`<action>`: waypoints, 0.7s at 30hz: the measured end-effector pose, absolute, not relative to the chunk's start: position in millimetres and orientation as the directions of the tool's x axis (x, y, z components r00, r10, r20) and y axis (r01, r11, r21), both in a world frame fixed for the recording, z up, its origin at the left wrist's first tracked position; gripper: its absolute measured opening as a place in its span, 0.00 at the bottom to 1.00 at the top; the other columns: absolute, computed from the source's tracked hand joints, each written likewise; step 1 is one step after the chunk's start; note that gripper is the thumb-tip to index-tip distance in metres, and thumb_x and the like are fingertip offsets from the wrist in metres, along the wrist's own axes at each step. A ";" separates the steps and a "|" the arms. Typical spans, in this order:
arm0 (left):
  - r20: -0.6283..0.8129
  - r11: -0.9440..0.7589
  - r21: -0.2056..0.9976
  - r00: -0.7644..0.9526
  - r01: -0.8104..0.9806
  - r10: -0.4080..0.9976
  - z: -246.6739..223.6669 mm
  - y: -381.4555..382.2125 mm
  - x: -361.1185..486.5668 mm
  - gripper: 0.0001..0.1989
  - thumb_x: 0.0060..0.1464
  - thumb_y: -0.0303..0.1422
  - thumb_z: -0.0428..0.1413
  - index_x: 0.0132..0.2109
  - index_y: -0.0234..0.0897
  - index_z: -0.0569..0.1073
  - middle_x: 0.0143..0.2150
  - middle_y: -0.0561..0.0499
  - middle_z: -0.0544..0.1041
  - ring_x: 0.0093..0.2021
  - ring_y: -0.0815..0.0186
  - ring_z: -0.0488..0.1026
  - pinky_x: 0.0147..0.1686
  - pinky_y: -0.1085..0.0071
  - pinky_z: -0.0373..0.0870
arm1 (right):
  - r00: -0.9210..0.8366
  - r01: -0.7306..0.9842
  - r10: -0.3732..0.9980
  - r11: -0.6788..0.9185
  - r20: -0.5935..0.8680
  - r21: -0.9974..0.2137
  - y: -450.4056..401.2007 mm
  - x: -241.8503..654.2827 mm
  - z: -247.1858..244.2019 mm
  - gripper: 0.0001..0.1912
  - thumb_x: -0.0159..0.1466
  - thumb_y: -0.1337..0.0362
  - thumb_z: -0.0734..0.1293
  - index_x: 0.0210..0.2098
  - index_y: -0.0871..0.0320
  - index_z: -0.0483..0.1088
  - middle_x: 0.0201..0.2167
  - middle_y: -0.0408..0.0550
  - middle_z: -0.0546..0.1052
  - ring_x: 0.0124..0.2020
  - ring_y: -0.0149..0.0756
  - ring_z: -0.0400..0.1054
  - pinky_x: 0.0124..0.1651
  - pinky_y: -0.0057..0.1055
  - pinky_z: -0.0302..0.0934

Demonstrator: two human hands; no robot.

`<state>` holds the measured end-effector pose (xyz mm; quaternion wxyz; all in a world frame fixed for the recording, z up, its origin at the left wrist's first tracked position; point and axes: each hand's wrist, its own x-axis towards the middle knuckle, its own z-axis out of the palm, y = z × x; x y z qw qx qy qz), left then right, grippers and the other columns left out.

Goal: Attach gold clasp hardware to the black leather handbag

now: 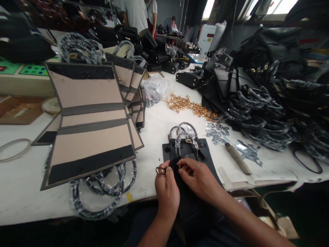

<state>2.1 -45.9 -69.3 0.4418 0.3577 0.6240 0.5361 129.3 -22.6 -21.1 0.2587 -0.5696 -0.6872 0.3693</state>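
A black handbag panel (pixel 208 159) lies over the table's front edge, with plastic-wrapped handles (pixel 189 127) looped at its far end. My left hand (pixel 166 192) is closed on the panel's left side, thumb on top. A dark tab with gold-coloured metal hardware (pixel 161 170) sticks out to the left between its fingers. Close beside it, my right hand (pixel 199 176) has thumb and fingertips pinched together over the panel. A small gold-coloured bit shows at those fingertips, too small to name.
Beige-lined black panels (pixel 95 125) are stacked at left. Gold-coloured metal fasteners (pixel 181 102) lie spread mid-table, with flat metal plates (pixel 217 133) nearer. A worn, tape-wrapped bar (pixel 238 157) lies right of the panel. Black bag parts (pixel 246 103) pile up at right. People (pixel 135 13) stand behind.
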 end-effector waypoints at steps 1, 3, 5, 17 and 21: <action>-0.156 0.161 0.987 -0.353 -0.016 0.923 -69.9 -46.6 1.7 0.18 0.65 0.40 0.48 0.50 0.36 0.78 0.49 0.43 0.83 0.54 0.52 0.77 0.57 0.59 0.69 | -0.221 0.589 0.973 0.082 -0.063 -0.804 -22.7 128.8 -20.9 0.10 0.65 0.67 0.65 0.43 0.55 0.77 0.28 0.41 0.76 0.28 0.32 0.69 0.34 0.28 0.62; -0.133 0.143 0.990 -0.356 0.003 0.925 -70.4 -47.8 1.0 0.18 0.65 0.39 0.48 0.49 0.37 0.78 0.48 0.43 0.83 0.52 0.53 0.77 0.57 0.59 0.69 | -0.233 0.582 0.971 0.091 -0.059 -0.808 -22.4 128.0 -19.8 0.09 0.65 0.68 0.65 0.42 0.55 0.77 0.28 0.40 0.76 0.28 0.31 0.69 0.34 0.27 0.62; -0.116 0.129 0.992 -0.359 0.011 0.926 -70.4 -48.6 0.8 0.17 0.65 0.40 0.48 0.48 0.37 0.78 0.47 0.44 0.83 0.51 0.53 0.77 0.55 0.59 0.70 | -0.241 0.575 0.969 0.101 -0.051 -0.812 -22.6 127.5 -19.3 0.09 0.65 0.69 0.65 0.41 0.55 0.77 0.28 0.40 0.76 0.28 0.31 0.69 0.34 0.27 0.62; -0.162 0.180 0.982 -0.250 0.051 0.955 -58.5 -44.3 -11.6 0.16 0.61 0.48 0.59 0.45 0.41 0.78 0.43 0.49 0.83 0.46 0.58 0.78 0.50 0.64 0.72 | -0.140 0.541 0.987 0.147 0.083 -0.828 -39.4 132.8 -37.3 0.09 0.67 0.66 0.66 0.45 0.54 0.77 0.34 0.43 0.79 0.30 0.32 0.72 0.36 0.28 0.66; -0.163 0.192 0.978 -0.282 0.080 0.945 -64.4 -44.8 -11.7 0.15 0.63 0.47 0.57 0.46 0.43 0.79 0.45 0.51 0.83 0.49 0.58 0.77 0.53 0.63 0.70 | -0.195 0.552 0.978 0.172 0.075 -0.816 -36.9 135.3 -34.2 0.12 0.67 0.68 0.66 0.48 0.55 0.77 0.36 0.44 0.79 0.31 0.32 0.72 0.37 0.29 0.66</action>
